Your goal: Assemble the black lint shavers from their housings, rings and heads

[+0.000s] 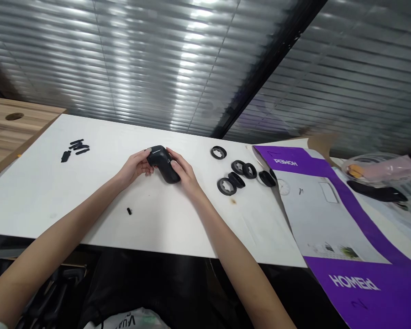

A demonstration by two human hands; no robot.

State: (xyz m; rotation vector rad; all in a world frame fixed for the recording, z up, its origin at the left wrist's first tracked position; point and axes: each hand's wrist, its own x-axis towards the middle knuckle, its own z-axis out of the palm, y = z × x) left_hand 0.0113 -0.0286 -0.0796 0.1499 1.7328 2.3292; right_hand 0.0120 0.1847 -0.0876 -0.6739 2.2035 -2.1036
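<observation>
Just above the white table point(178, 228) I hold a black curved handheld device point(163, 163) with small pale lettering near its top. My left hand point(137, 164) grips its upper left end, thumb on top and the other fingers curled beneath. Around its right side and lower end closes my right hand point(184, 171), with the thumb lying across it. The underside of the device is hidden. A small black piece point(129, 211) lies on the table below my left hand.
Several black rings point(226, 186) lie to the right, beside a purple and white HOMEd sheet point(315, 205). Several flat black pieces point(78, 146) lie at the left. Blinds point(150, 59) stand behind the table. Clear plastic bags point(380, 169) sit at the far right.
</observation>
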